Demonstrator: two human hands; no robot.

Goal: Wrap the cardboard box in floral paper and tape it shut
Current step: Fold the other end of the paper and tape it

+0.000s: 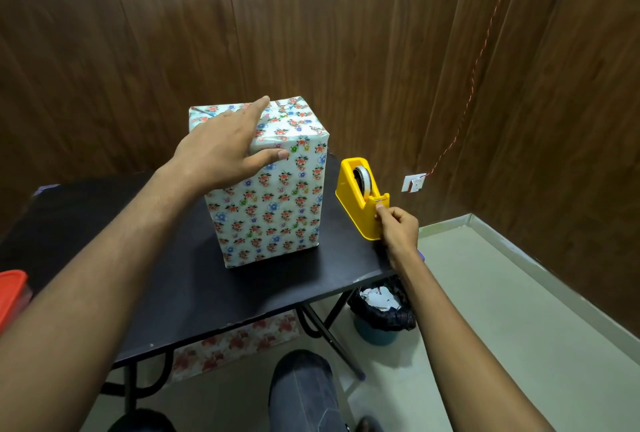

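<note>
Box (266, 185) wrapped in floral paper, upright near the middle of the black folding table (194, 286), tall side facing near, folded paper ends on top. Going left to right: red-lidded container (12, 293) at the far-left frame edge; left hand (221, 151) laid flat on the box's top left corner, fingers straight and spread across the top, thumb pressed against the near face, nothing gripped. Just right of the box and apart from it, yellow tape dispenser (360, 196) on the table's right edge, tape roll (362, 178) seated inside. Right hand (398, 227) at the dispenser's near end, fingers curled, thumb and forefinger pinching at the cutter; tape end itself too small to make out. Under the table, floral paper sheet (235, 345) on the floor; further right, blue bin (379, 314) with black liner and paper scraps. White wall socket (414, 183) on the wood-panelled wall, far right.
</note>
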